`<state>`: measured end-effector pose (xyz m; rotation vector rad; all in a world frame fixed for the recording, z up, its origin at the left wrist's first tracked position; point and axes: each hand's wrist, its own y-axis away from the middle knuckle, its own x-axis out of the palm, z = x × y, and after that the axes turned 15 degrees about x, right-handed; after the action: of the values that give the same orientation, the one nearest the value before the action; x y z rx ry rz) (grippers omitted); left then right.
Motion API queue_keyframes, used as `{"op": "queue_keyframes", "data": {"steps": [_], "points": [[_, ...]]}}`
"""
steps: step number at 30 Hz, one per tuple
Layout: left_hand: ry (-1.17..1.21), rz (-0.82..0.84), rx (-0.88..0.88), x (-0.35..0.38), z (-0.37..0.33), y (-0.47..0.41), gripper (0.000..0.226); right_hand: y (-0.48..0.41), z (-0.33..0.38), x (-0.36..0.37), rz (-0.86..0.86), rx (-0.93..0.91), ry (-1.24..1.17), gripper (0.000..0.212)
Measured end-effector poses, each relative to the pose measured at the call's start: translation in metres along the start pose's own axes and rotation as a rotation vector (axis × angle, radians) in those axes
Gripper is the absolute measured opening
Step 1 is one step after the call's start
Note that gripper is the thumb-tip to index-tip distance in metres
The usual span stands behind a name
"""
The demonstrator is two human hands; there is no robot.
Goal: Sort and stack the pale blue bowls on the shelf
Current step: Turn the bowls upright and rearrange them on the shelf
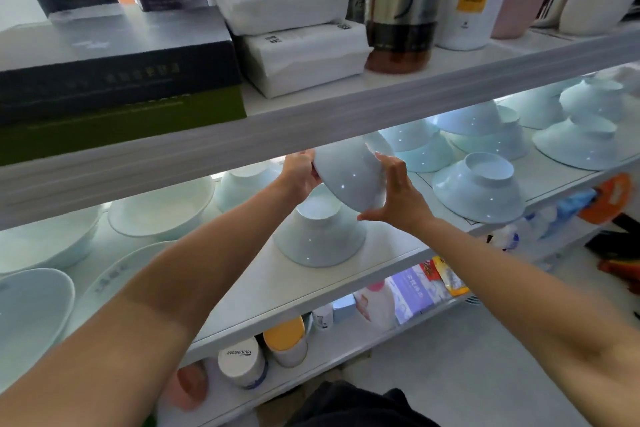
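Both hands are clasping one pale blue bowl (349, 180), tilted and mouth-down, between them. The left hand (300, 174) is pressing its fingers against the bowl's left side; the right hand (398, 196) is cupping the right side, thumb curled under the rim and fingers spread up along the wall. The held bowl is hovering just above a second bowl (320, 236) that is sitting upside down on the middle shelf (263, 288); whether the two are touching cannot be told.

The upper shelf edge (311, 121) is cutting off the top of the held bowl and the left fingertips. Glare from the shelf light is washing out the bowls at the back.

Right of the held bowl, more inverted bowls are standing: a single one (479, 192) near the front edge, and stacks (481, 130) behind it. Left of it, wide shallow dishes (159, 211) are lying mouth-up, partly hidden by the left forearm (166, 291).

On the upper shelf, dark boxes (117, 73), wrapped tissue packs (287, 21) and a metallic flask (401, 7) are standing. Below the middle shelf, jars (242, 362) and packets (412, 291) are showing, blurred.
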<state>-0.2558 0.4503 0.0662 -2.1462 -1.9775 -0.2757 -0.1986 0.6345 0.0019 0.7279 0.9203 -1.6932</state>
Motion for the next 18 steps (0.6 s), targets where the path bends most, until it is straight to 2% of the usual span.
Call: {"op": "queue_keyframes", "data": {"steps": [3, 6, 10, 12, 14, 16, 18], "points": [[-0.082, 0.068, 0.018, 0.017, 0.003, 0.001, 0.035, 0.012, -0.007, 0.000, 0.006, 0.065, -0.063, 0.111], [-0.212, 0.200, 0.059, 0.035, 0.005, 0.003, 0.033, 0.019, -0.019, 0.005, 0.056, 0.232, -0.149, 0.121], [-0.422, 0.343, 0.200, 0.060, 0.005, 0.005, 0.034, 0.026, -0.028, 0.008, 0.114, 0.421, -0.294, 0.104], [-0.629, 0.444, 0.358, 0.072, 0.007, 0.006, 0.038, 0.025, -0.025, 0.005, 0.086, 0.484, -0.414, 0.092], [-0.857, 0.619, 0.490, 0.081, 0.013, 0.010, 0.040, 0.022, -0.023, 0.000, 0.074, 0.565, -0.516, 0.089], [-1.034, 0.782, 0.572, 0.086, 0.021, 0.014, 0.032, 0.020, -0.031, -0.002, 0.114, 0.628, -0.606, 0.087], [-1.151, 0.855, 0.587, 0.088, 0.027, 0.016, 0.017, 0.021, -0.041, -0.005, 0.185, 0.679, -0.668, 0.072]]}}
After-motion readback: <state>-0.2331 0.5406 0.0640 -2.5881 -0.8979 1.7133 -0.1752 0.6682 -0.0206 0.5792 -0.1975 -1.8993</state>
